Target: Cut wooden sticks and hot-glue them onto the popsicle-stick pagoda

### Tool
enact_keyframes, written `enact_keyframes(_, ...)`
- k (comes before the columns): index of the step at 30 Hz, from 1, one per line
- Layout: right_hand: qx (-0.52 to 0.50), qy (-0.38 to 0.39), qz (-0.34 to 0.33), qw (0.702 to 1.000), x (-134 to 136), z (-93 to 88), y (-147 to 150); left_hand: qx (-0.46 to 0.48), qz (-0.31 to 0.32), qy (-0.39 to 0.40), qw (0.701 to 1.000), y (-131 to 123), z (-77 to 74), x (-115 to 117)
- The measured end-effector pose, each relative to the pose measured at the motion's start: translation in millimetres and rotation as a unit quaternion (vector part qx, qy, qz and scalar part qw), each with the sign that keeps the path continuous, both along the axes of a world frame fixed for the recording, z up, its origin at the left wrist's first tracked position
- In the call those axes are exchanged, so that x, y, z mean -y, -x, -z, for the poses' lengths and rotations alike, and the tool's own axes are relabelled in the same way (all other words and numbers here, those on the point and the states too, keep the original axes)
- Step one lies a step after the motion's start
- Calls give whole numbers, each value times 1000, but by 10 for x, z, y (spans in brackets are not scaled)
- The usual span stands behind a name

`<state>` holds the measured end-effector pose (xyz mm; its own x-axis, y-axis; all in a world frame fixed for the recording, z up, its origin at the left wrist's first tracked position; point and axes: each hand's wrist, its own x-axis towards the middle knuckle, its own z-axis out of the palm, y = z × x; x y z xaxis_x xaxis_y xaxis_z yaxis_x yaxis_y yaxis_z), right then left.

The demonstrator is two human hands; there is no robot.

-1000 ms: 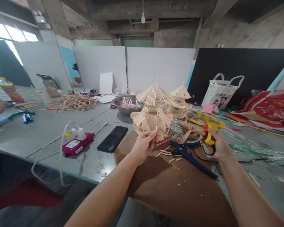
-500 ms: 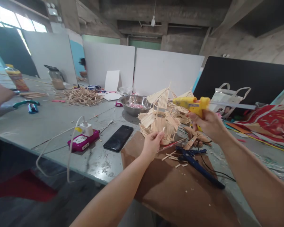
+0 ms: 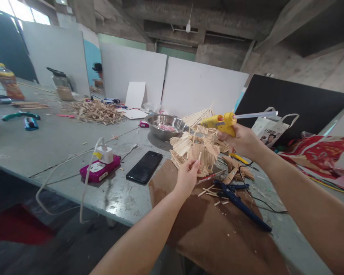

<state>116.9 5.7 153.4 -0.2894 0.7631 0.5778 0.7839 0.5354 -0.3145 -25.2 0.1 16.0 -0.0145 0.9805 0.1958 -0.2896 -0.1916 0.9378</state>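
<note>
A short stick was pinched roughly upright in the grip of the left hand, between thumb and fingers, just in front of the stick house, which was set at the far edge of the brown board on the bench. The glue gun was clasped by its handle in the grip of the right hand, raised level with the roof, with its nozzle pointed left and a clear glue stick jutting from its back. Whether the stick house was touched by the nozzle could not be told, as the two overlapped in this view.

The short stick was judged light, dry and stiff, easily snapped if bent, and best held near its lower end. The stick house was judged light but fragile at its joints; a hold low at its base would be safer than one on the roof. The nozzle was presumed hot, so only the handle was to be grasped.
</note>
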Motion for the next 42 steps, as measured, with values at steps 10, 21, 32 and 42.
enact_keyframes(10, 19, -10, 5, 1000, -15, -21, 22, 26, -1, 6, 1000, 24, -34, 11)
enact_keyframes(21, 29, -1, 22, 999, 3, -18, 27, 49, -15, 5, 999, 28, -44, 10)
enact_keyframes(32, 35, 21, 27, 999, 114, -48, 32, 46, -27, 0, 999, 22, -37, 0)
enact_keyframes(42, -6, 16, 24, 1000, 14, -52, 13, 47, -27, 4, 999, 25, -33, -4)
